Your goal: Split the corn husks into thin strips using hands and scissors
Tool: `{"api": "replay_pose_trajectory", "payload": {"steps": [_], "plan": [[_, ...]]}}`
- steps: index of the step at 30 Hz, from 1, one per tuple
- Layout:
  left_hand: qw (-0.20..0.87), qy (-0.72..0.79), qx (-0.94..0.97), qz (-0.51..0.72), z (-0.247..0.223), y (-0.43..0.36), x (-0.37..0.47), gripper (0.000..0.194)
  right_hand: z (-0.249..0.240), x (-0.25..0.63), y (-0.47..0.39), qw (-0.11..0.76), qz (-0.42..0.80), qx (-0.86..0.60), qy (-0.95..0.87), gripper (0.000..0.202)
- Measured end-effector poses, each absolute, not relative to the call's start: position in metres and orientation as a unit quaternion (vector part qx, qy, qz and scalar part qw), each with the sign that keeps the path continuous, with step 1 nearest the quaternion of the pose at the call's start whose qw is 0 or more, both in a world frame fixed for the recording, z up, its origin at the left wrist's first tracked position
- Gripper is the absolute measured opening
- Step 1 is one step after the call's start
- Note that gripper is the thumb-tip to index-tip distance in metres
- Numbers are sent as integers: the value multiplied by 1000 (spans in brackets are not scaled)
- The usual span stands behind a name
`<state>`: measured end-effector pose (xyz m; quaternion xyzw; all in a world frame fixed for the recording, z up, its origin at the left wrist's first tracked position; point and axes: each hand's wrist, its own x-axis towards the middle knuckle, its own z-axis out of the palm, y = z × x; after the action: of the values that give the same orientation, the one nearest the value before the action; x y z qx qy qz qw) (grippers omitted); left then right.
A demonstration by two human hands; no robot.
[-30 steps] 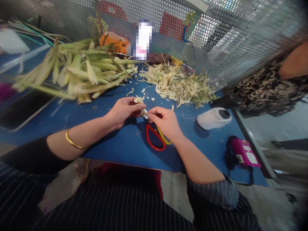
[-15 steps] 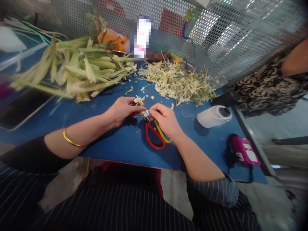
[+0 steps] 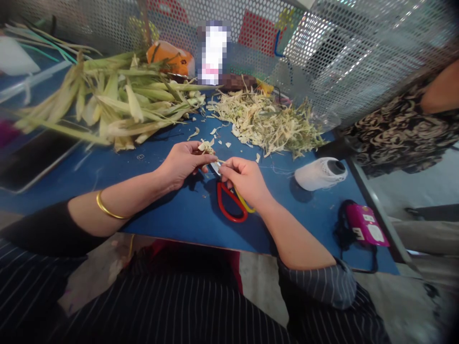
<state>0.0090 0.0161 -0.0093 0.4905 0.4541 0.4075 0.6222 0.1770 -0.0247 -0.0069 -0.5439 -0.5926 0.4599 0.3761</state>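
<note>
Pinched in my left hand (image 3: 185,165) is a small pale bundle of husk pieces (image 3: 206,146). My right hand (image 3: 244,179), fingers closed, grips the end of a thin pale strip (image 3: 220,161) that reaches across to the left fingertips. Scissors with a red handle loop (image 3: 232,219) and a yellow one lie on the blue table (image 3: 172,210), under and beside my right hand; part of their blades shows between the hands. Just beyond the hands, small pale scraps (image 3: 228,144) are scattered.
Long green husks (image 3: 118,102) are heaped at the back left, shredded strips (image 3: 272,122) at the back centre. On the right are a white thread cone (image 3: 320,174) and a magenta box (image 3: 366,224). A metal mesh screen (image 3: 247,57) stands behind; a person's patterned clothing (image 3: 390,124) is at right.
My right fingers have moved slightly, and the thin strip between my hands now shows more plainly. More of the scissor blade is visible. My left hand keeps its hold on the bundle.
</note>
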Motion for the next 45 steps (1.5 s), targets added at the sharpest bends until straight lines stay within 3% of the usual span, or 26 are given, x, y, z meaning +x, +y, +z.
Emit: {"api": "replay_pose_trajectory", "payload": {"steps": [5, 11, 13, 16, 18, 22, 27, 32, 40, 45], "plan": [[579, 471, 486, 455, -7, 16, 9, 27, 2, 177, -29, 342, 559, -516, -551, 16], [553, 487, 461, 495, -5, 24, 3, 24, 18, 179, -40, 259, 555, -479, -629, 18], [564, 481, 463, 487, -4, 24, 2, 24, 20, 181, -40, 301, 474, -490, -667, 23], [598, 451, 497, 438, -3, 18, 5, 28, 16, 186, -33, 438, 282, -539, -662, 20], [618, 433, 517, 404, -2, 13, 8, 33, 10, 188, -27, 455, 239, -551, -657, 15], [620, 418, 549, 374, -2, 6, 13, 49, -1, 184, -22, 418, 361, -547, -629, 17], [598, 436, 580, 341, -2, 4, 13, 48, -9, 173, -24, 463, 474, -523, -536, 17], [638, 411, 554, 344, -5, 4, 14, 35, -15, 170, -23, 483, 493, -529, -494, 19], [611, 414, 571, 359, -9, 5, 14, 24, -14, 169, -21, 500, 510, -514, -476, 20], [622, 423, 551, 361, -6, 5, 13, 38, -8, 171, -23, 458, 514, -519, -507, 19]]}}
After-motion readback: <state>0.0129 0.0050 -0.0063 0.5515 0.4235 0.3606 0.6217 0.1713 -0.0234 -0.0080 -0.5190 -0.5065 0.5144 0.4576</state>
